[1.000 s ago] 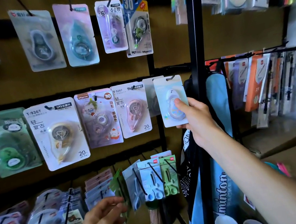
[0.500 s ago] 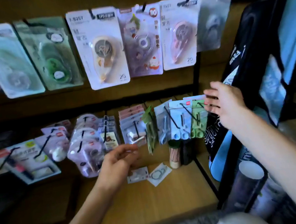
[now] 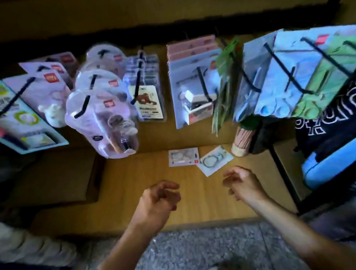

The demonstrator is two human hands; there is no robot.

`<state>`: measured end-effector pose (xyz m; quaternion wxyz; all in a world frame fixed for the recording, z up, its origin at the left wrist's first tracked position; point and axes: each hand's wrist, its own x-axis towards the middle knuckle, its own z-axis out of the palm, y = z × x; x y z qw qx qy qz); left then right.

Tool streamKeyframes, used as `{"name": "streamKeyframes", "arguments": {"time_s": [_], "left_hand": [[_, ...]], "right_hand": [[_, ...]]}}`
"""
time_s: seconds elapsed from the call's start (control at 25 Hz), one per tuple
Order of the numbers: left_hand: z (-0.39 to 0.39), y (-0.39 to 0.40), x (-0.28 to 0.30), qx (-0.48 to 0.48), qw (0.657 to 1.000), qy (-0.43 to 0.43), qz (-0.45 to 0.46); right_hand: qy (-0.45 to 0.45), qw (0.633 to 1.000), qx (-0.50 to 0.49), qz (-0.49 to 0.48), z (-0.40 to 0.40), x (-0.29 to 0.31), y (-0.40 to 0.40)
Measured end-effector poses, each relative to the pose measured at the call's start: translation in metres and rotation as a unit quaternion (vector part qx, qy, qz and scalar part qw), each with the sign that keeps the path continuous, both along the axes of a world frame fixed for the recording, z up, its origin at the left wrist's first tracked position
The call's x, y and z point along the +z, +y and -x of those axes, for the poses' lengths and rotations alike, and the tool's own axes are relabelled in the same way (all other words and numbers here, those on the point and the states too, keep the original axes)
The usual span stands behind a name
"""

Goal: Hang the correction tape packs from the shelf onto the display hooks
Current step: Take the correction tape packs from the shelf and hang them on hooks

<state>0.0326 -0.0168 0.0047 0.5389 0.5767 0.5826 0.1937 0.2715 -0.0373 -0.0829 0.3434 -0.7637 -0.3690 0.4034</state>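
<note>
Two correction tape packs lay flat on the wooden shelf (image 3: 133, 184), one pack (image 3: 183, 157) just left of and touching the tilted pack (image 3: 214, 160). Near them hovered the left hand (image 3: 157, 204) and right hand (image 3: 241, 183), fingers loosely curled, holding nothing. Packaged goods hung on hooks (image 3: 202, 84) above.

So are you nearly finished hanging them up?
Not quite. Two correction tape packs still lie on the wooden shelf: a white one and a tilted one. The left hand and right hand hold nothing, hovering near them. Finished hooks aren't in view.
</note>
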Motion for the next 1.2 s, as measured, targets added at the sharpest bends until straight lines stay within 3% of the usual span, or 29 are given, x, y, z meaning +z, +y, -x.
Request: {"name": "streamKeyframes", "arguments": {"time_s": [0.12, 0.28, 0.52, 0.6, 0.68, 0.76, 0.88, 1.0, 1.04, 1.08, 1.12, 1.16, 1.2], "left_hand": [[0.009, 0.022, -0.034, -0.009, 1.0, 0.016, 0.009], [0.025, 0.052, -0.072, 0.009, 0.999, 0.037, 0.015], [0.031, 0.073, -0.1, 0.025, 0.998, 0.048, 0.044], [0.026, 0.072, -0.103, 0.042, 0.997, 0.04, 0.048], [0.013, 0.072, -0.105, 0.086, 0.995, 0.008, 0.052], [-0.002, 0.073, -0.104, 0.133, 0.983, -0.063, 0.113], [-0.012, 0.068, -0.108, 0.145, 0.968, -0.133, 0.156], [0.004, 0.065, -0.117, 0.182, 0.968, -0.134, 0.109], [0.013, 0.065, -0.118, 0.214, 0.961, -0.132, 0.111], [0.023, 0.065, -0.12, 0.248, 0.952, -0.131, 0.12], [0.033, 0.065, -0.122, 0.277, 0.943, -0.134, 0.128], [0.043, 0.064, -0.124, 0.295, 0.936, -0.131, 0.137], [0.052, 0.061, -0.127, 0.305, 0.933, -0.122, 0.145]], "right_hand": [[-0.169, 0.976, 0.127, 0.049, -0.003, -0.041, 0.067], [-0.354, 0.897, 0.243, 0.106, -0.004, -0.078, 0.131], [-0.492, 0.806, 0.307, 0.118, 0.002, -0.103, 0.137], [-0.46, 0.826, 0.319, 0.06, 0.008, -0.1, 0.124], [-0.301, 0.9, 0.314, 0.004, 0.022, -0.09, 0.102], [-0.147, 0.937, 0.313, -0.055, 0.044, -0.077, 0.08], [-0.11, 0.922, 0.35, -0.128, 0.074, -0.06, 0.066], [0.058, 0.906, 0.419, -0.021, 0.069, -0.057, 0.091], [0.087, 0.913, 0.399, 0.012, 0.066, -0.063, 0.106], [0.069, 0.936, 0.345, 0.022, 0.063, -0.071, 0.122], [-0.016, 0.961, 0.275, 0.014, 0.061, -0.082, 0.137], [-0.14, 0.965, 0.22, 0.015, 0.062, -0.092, 0.151], [-0.257, 0.942, 0.213, 0.032, 0.066, -0.102, 0.163]]}}
